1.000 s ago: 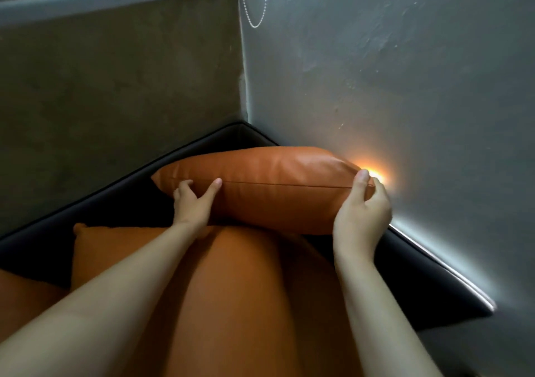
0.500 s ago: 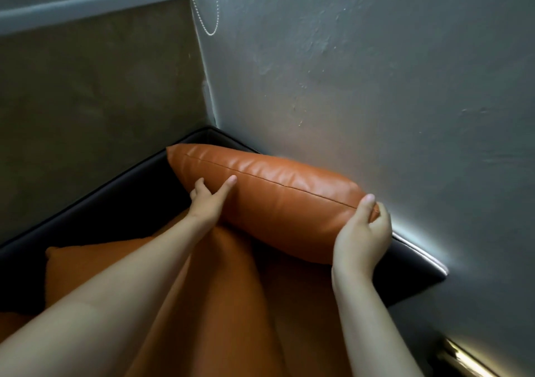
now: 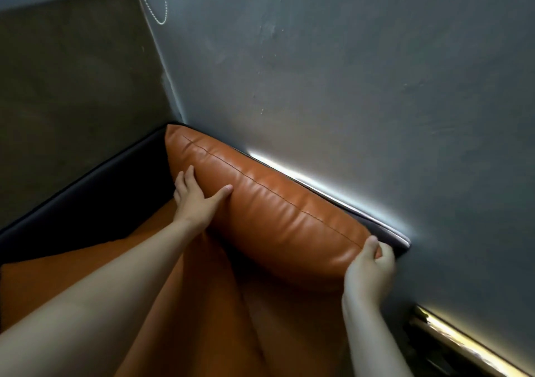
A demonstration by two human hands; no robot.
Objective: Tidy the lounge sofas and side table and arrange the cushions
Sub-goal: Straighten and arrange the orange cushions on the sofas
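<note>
The cushion (image 3: 275,211) stands on edge on the seat (image 3: 208,318), along the dark backrest (image 3: 388,232) under the grey wall (image 3: 347,87), one end in the corner. The left hand (image 3: 197,200) presses flat on its front, fingers straight. The right hand (image 3: 369,275) grips its near end.

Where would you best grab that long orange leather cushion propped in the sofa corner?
Probably at its short ends, coming from the seat side. The long orange leather cushion stands on edge against the dark sofa back, so its rear is blocked; its corners taper thin enough to pinch, as the right hand does, while the left hand steadies the front.
</note>
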